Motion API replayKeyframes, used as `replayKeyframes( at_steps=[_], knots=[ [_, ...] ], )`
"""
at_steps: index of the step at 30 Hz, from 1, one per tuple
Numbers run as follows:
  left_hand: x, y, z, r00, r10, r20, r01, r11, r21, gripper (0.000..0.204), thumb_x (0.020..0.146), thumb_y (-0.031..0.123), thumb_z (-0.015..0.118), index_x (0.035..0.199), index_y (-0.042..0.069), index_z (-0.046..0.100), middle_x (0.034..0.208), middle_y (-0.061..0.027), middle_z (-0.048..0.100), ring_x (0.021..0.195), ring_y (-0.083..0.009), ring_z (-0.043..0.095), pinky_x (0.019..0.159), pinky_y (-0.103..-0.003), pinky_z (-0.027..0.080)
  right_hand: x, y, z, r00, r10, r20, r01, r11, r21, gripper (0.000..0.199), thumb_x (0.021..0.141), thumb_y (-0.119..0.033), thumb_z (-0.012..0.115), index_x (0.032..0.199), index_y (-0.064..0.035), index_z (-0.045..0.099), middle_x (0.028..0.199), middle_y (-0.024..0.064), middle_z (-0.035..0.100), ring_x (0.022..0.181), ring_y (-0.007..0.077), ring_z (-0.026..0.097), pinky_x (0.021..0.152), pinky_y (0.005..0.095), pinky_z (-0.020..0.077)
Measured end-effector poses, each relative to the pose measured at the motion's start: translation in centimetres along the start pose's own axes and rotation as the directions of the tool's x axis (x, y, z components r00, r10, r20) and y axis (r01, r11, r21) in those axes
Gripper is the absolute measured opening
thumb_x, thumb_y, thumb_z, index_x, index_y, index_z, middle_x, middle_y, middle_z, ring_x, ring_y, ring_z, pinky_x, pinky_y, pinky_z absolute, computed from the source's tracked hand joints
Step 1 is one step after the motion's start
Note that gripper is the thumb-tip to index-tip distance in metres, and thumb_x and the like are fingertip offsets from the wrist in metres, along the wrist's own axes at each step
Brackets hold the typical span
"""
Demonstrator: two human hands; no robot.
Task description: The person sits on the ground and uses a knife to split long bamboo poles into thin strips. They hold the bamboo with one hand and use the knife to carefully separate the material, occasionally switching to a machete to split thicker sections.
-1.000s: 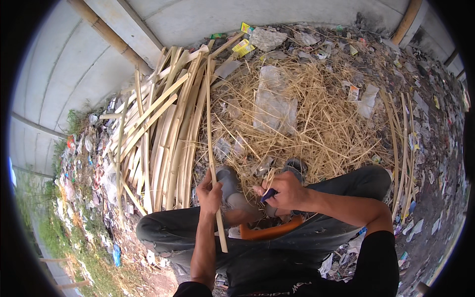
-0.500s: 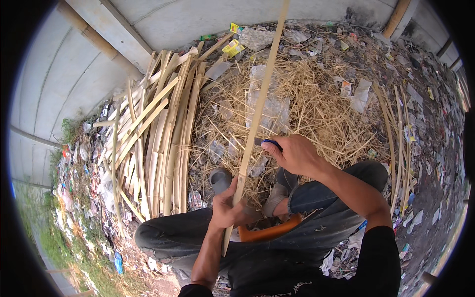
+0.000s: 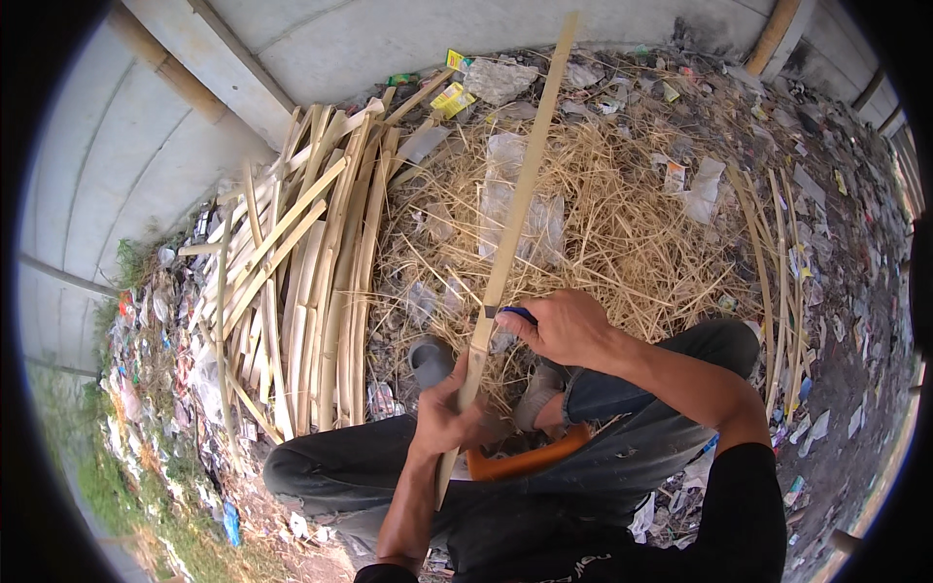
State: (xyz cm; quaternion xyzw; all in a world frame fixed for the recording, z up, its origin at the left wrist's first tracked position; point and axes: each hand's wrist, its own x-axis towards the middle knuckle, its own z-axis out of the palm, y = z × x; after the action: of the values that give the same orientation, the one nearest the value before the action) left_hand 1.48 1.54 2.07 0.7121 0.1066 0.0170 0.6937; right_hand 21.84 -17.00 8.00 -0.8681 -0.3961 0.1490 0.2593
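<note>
A long pale bamboo strip (image 3: 525,180) slants up and away from my lap. My left hand (image 3: 445,413) is closed round its lower part, just above my thigh. In my right hand (image 3: 569,328) is the blue handle of a knife (image 3: 515,314), gripped with the thumb along it. Its dark blade lies across the strip, a little beyond my left hand; most of the blade is hidden behind the strip and fingers.
Many split bamboo strips (image 3: 340,291) are piled at the left. Thin shavings (image 3: 622,214) cover the ground ahead, and a few strips (image 3: 777,282) lie at the right. An orange curved object (image 3: 530,459) sits between my legs, near a grey cylindrical object (image 3: 431,360). A wall (image 3: 389,39) stands behind.
My right hand with the knife has moved down along the strip toward my left hand. The strip's far end has dropped slightly lower in view.
</note>
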Motion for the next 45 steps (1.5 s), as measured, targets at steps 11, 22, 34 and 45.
replayKeyframes(
  at_steps=[11, 22, 34, 45],
  knots=[
    [-0.7, -0.1, 0.3, 0.998, -0.042, 0.038, 0.04, 0.997, 0.06, 0.069, 0.088, -0.002, 0.07, 0.15, -0.014, 0.041, 0.141, -0.015, 0.059, 0.123, -0.0131, 0.054, 0.102, -0.027, 0.045, 3.9, 4.5, -5.2, 0.968, 0.234, -0.091, -0.234, 0.972, 0.018, 0.07, 0.106, -0.061, 0.039, 0.081, -0.0034, 0.071, 0.059, 0.0191, 0.06, 0.059, 0.0408, 0.064, 0.056, 0.0534, 0.049],
    [-0.8, -1.4, 0.1, 0.997, -0.001, 0.073, -0.009, 0.991, 0.136, 0.068, 0.087, -0.003, 0.07, 0.149, -0.015, 0.043, 0.144, -0.0158, 0.058, 0.126, -0.014, 0.053, 0.105, -0.028, 0.042, 6.0, 8.3, -6.3, 0.904, 0.261, -0.338, -0.271, 0.962, 0.019, 0.071, 0.108, -0.058, 0.037, 0.076, -0.003, 0.068, 0.054, 0.018, 0.056, 0.053, 0.0396, 0.061, 0.053, 0.0509, 0.0472],
    [-0.3, -2.1, 0.2, 1.0, 0.014, 0.01, -0.014, 1.0, 0.0, 0.065, 0.088, -0.005, 0.069, 0.147, -0.015, 0.043, 0.15, -0.0211, 0.052, 0.132, -0.0174, 0.052, 0.109, -0.031, 0.041, 4.4, 5.3, -2.4, 0.965, 0.181, -0.188, -0.172, 0.983, 0.062, 0.074, 0.105, -0.061, 0.04, 0.074, -0.0012, 0.069, 0.059, 0.0188, 0.062, 0.058, 0.0408, 0.065, 0.052, 0.0517, 0.0495],
    [-0.2, -1.4, 0.1, 0.999, -0.033, -0.032, 0.032, 0.999, -0.034, 0.069, 0.085, -0.01, 0.067, 0.149, -0.014, 0.042, 0.15, -0.0178, 0.052, 0.134, -0.0179, 0.052, 0.112, -0.031, 0.038, 2.5, 2.4, -0.1, 0.987, 0.157, -0.017, -0.152, 0.973, 0.172, 0.066, 0.106, -0.056, 0.047, 0.079, -0.0005, 0.071, 0.05, 0.0162, 0.053, 0.048, 0.0377, 0.057, 0.051, 0.0494, 0.0455]
  ],
)
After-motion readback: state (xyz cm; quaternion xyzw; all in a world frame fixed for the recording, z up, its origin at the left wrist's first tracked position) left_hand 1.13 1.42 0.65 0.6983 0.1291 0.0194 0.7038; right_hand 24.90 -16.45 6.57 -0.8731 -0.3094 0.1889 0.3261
